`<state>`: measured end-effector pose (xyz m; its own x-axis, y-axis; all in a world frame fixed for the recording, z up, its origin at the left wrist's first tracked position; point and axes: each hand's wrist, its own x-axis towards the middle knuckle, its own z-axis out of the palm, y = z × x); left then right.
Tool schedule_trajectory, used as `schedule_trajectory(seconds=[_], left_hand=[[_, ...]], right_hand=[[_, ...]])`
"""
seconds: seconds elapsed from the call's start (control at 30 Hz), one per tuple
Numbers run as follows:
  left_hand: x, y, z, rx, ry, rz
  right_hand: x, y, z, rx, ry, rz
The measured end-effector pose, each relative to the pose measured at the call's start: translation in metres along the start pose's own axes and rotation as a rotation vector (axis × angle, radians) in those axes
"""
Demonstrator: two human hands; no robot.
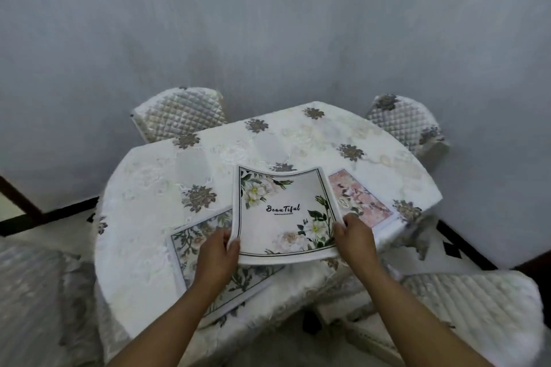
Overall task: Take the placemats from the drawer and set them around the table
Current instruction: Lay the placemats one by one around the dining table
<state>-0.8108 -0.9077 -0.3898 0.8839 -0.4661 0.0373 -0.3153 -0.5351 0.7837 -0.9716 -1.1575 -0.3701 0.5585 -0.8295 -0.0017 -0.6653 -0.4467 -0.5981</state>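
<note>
A grey wall point(268, 24) backs the cloth-covered tabletop point(149, 188), ringed by quilted chairs point(182, 112). Two placemats lie flat: green point(190, 247), pink point(357, 199). The left hand point(216, 253) and right hand point(356, 237) grip a white placemat point(283, 211) above them.

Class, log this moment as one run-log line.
hands: both hold white mat | laid: green mat, pink mat | table

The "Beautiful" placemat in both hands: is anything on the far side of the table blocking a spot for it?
Nothing visible does. Beyond the "Beautiful" placemat, the tablecloth lies bare up to the two far chairs.
</note>
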Motion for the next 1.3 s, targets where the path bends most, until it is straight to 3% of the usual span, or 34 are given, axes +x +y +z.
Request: schedule_trajectory(seconds=[0.33,0.73,0.97,1.3], left_hand=[[-0.041,0.143,0.105,0.006,-0.149,0.221],[-0.148,0.318,0.293,-0.037,-0.156,0.237],[-0.153,0.38,0.349,-0.093,-0.175,0.213],[-0.066,0.438,0.457,-0.122,-0.198,0.193]], right_hand=[[-0.019,0.131,-0.143,0.114,0.223,0.154],[-0.019,0.337,-0.337,0.228,0.353,0.224],[0.022,0.393,-0.381,0.237,0.38,0.205],[0.137,0.458,-0.416,0.232,0.364,0.247]])
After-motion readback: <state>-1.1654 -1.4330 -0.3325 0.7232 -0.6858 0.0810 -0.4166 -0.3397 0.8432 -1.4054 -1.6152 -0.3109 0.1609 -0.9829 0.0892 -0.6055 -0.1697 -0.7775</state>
